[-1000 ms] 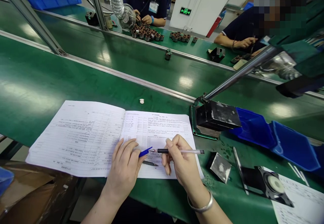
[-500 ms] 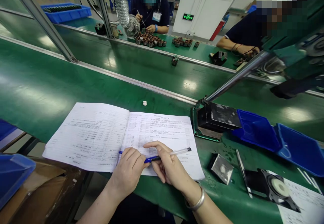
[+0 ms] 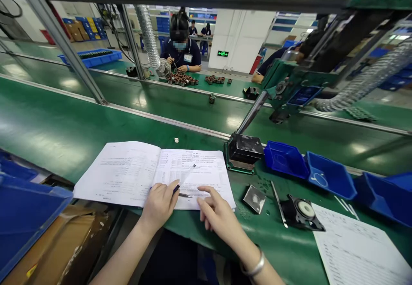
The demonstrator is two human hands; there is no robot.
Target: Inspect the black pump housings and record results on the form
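An open booklet (image 3: 120, 175) of printed pages lies on the green bench in front of me. My left hand (image 3: 161, 203) rests on its lower middle, closed around a pen (image 3: 187, 175) whose clear barrel slants up to the right. From the same hand a thin grey pointed tip (image 3: 185, 195) also sticks out over the page; whether it belongs to a second pen is hidden by my fingers. My right hand (image 3: 217, 214), with a silver bangle at the wrist, hovers at the right page's lower edge. Its fingers are apart and loosely bent, holding nothing.
Right of the booklet are a black block (image 3: 246, 151) on a stand, a metal block (image 3: 254, 198), a black part with a white round centre (image 3: 304, 212), blue bins (image 3: 330, 175) and a paper sheet (image 3: 357, 242). A co-worker (image 3: 182, 53) sits across the bench behind copper-coloured parts (image 3: 182, 78).
My right hand has let go of the pen and drawn away to the right. The pen now stands tilted upward in my left hand. The camera view has tipped up.
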